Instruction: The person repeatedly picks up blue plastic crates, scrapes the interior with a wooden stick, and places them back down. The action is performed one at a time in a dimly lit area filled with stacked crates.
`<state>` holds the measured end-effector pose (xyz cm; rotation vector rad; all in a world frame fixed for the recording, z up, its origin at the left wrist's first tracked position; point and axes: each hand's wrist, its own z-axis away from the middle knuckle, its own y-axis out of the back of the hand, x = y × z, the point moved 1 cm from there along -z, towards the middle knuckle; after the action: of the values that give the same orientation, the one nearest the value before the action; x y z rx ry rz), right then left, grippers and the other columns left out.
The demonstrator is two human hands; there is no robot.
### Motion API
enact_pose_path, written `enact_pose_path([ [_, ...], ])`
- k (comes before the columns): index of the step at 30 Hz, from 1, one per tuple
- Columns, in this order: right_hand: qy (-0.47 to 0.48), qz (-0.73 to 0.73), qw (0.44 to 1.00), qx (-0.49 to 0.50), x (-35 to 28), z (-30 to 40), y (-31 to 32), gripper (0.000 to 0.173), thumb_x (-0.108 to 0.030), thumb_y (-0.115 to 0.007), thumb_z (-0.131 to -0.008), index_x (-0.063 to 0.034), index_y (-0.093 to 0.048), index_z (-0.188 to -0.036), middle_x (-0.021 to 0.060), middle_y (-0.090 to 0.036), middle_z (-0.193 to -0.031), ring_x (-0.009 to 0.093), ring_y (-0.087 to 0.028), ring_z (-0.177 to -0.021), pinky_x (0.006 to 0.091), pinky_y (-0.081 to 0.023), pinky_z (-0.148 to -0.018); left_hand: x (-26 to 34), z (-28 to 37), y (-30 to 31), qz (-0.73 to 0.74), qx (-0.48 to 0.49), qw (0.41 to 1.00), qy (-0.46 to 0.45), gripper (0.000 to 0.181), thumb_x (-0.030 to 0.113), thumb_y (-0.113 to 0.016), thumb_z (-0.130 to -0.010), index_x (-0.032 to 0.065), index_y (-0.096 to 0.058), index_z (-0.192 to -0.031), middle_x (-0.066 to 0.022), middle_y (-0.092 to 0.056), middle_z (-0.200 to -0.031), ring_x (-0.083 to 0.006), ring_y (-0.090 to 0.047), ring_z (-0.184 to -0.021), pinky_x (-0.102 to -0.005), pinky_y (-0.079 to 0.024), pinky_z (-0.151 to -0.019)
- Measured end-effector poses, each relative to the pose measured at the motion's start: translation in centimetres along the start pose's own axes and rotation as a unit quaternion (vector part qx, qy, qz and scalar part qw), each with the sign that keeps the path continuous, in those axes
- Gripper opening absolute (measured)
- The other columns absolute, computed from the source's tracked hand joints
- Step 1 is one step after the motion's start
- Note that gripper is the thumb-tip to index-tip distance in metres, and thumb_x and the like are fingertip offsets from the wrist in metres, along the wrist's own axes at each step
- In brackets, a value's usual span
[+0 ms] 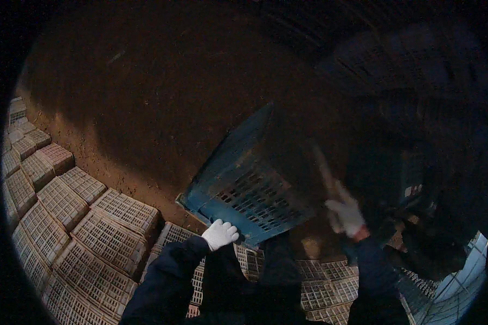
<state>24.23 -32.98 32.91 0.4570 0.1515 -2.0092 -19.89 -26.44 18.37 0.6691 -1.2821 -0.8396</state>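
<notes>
A blue plastic crate [244, 199] with rows of slots is tilted in front of me, its far part fading into deep shadow. My left hand [221, 235], in a white knit glove, grips the crate's near rim. To the right of the crate is my right hand [345, 213], also in a white glove and blurred. A long pale strip [323, 162] extends up from its fingers; whether this is a held stick or something behind the hand, I cannot tell.
Pale slatted plastic crates [101, 252] stand in rows at the left, with more [329, 288] near my legs. Bare brown soil [118, 158] lies ahead, partly shaded. Dark stacked shapes [390, 65] fill the upper right. A pale bluish sheet [463, 272] is at lower right.
</notes>
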Motion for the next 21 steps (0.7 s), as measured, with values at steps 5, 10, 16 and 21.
enact_pose_path([
  [5,0.133,-0.084,0.977,0.144,0.6,-1.1,-1.3,0.079,-0.011,-0.065,-0.099,-0.0288,-0.03,-0.167,0.0018,-0.057,-0.067,0.014,-0.051,-0.045,0.0316,-0.044,-0.04,0.1,-0.4,0.1,0.007,-0.033,0.999,-0.006,0.009,0.021,-0.062,-0.087,0.018,-0.061,-0.095,-0.0004,-0.056,-0.091,-0.021,-0.059,-0.086,-0.0365,-0.044,-0.072],
  [10,-0.027,0.052,0.998,-0.013,0.8,-1.8,1.0,0.081,-0.01,-0.064,-0.099,-0.026,-0.026,-0.168,0.0032,-0.057,-0.07,0.014,-0.052,-0.048,0.0327,-0.046,-0.042,-0.2,-0.8,0.9,0.008,-0.025,0.999,-0.032,0.01,0.021,-0.062,-0.087,0.0177,-0.06,-0.096,-0.001,-0.056,-0.091,-0.0209,-0.059,-0.085,-0.0364,-0.044,-0.072],
  [16,0.109,-0.016,0.987,0.118,2.5,-4.0,0.6,0.078,-0.01,-0.064,-0.097,-0.0255,-0.032,-0.166,0.0033,-0.061,-0.074,0.014,-0.054,-0.051,0.0321,-0.046,-0.044,-0.1,-0.9,0.4,0.003,-0.021,1.0,-0.012,0.01,0.021,-0.061,-0.086,0.0179,-0.059,-0.095,-0.0008,-0.054,-0.089,-0.0205,-0.059,-0.084,-0.0358,-0.043,-0.071],
  [21,0.02,0.091,0.995,0.016,0.0,-4.0,4.2,0.084,-0.006,-0.064,-0.091,-0.0266,-0.033,-0.166,0.003,-0.06,-0.072,0.016,-0.055,-0.049,0.0326,-0.045,-0.042,-0.4,-0.6,1.5,-0.003,-0.027,0.999,-0.024,0.01,0.021,-0.062,-0.086,0.018,-0.059,-0.095,-0.0007,-0.055,-0.089,-0.0205,-0.059,-0.084,-0.0352,-0.043,-0.071],
])
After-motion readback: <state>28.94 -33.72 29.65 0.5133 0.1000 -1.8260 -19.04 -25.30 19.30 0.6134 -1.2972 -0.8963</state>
